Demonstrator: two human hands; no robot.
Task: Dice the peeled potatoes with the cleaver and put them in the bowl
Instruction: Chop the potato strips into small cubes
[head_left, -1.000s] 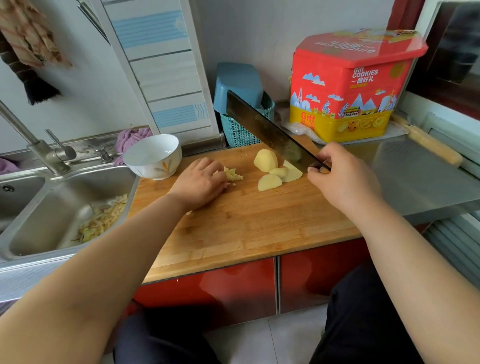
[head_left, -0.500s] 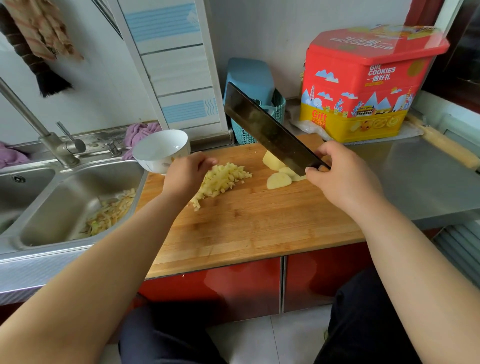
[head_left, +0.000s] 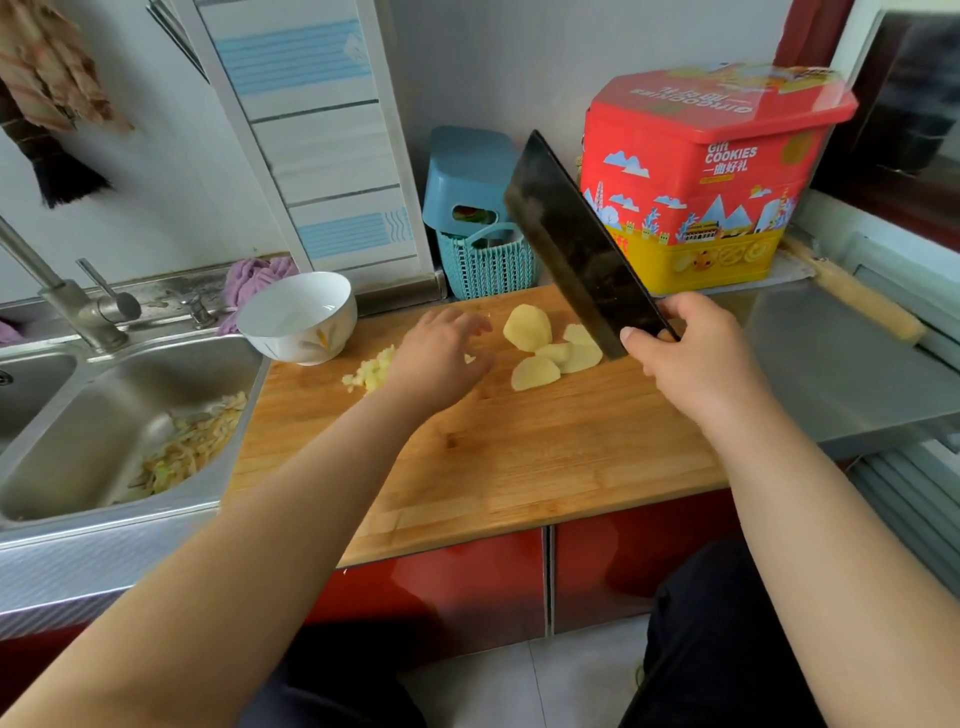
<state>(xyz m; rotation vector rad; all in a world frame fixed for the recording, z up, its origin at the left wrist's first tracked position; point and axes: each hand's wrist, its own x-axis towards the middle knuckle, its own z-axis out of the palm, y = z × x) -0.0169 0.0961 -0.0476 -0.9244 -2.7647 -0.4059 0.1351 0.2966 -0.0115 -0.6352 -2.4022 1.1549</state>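
On the wooden cutting board (head_left: 493, 457) lie several peeled potato pieces (head_left: 550, 345) and a small heap of diced potato (head_left: 371, 371). My left hand (head_left: 441, 353) hovers over the dice with fingers spread and relaxed, covering part of the heap. My right hand (head_left: 691, 353) grips the handle of the dark cleaver (head_left: 576, 244), whose blade is raised and tilted up to the left above the potato pieces. The white bowl (head_left: 298, 317) stands at the board's far left corner and looks empty.
A steel sink (head_left: 104, 431) with vegetable peelings lies left of the board, with a tap (head_left: 67, 301) behind it. A red and yellow cookie tin (head_left: 706, 176), a teal basket (head_left: 483, 265) and a wooden rolling pin (head_left: 857, 291) stand behind and to the right.
My left hand moved from the bowl's rim back right over the dice, now covering most of the heap. The cleaver stays raised in my right hand.
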